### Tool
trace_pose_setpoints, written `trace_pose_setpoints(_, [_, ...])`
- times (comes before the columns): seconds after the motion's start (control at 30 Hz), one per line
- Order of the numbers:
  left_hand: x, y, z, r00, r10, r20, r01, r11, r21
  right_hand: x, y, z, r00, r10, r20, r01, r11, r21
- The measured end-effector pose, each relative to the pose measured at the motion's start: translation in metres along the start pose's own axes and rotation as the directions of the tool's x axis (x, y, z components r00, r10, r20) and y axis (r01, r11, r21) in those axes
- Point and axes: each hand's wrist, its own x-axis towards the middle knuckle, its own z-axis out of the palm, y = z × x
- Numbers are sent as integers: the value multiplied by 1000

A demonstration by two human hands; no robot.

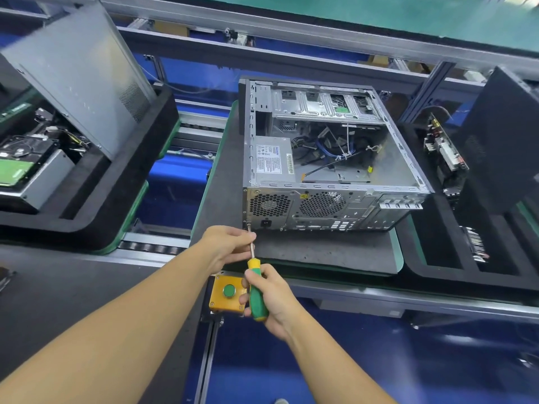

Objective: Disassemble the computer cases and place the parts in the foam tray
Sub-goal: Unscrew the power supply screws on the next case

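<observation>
An open grey computer case (pixel 329 182) lies on its side on a dark pallet (pixel 320 252), its rear panel facing me, with a power supply (pixel 269 160) and loose cables inside. My right hand (pixel 271 298) grips the green and yellow handle of a screwdriver (pixel 256 290). The tip sits at the lower left corner of the rear panel. My left hand (pixel 227 244) pinches the metal shaft close to the tip. A black foam tray (pixel 96 205) at the left holds a hard drive, other parts and a leaning grey side panel (pixel 78 74).
A second black foam tray (pixel 437 258) at the right holds circuit boards and a dark panel. A yellow box with a green push button (pixel 229 291) sits on the bench edge under my hands. Conveyor rails run behind and in front of the pallet.
</observation>
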Motion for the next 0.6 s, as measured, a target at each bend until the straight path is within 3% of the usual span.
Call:
trace_pose_setpoints(0.23, [4, 0, 5, 1000, 9, -20, -10, 999, -54, 3, -1, 5, 996, 89, -9, -87, 989, 120])
trace_pose_setpoints(0.47, [13, -5, 13, 996, -36, -81, 21, 983, -182, 1, -2, 3, 999, 22, -28, -22, 1000, -5])
trace_pose_setpoints(0.6, [11, -6, 13, 999, 3, -43, -8, 991, -133, -2, -3, -7, 999, 40, -25, -41, 999, -29])
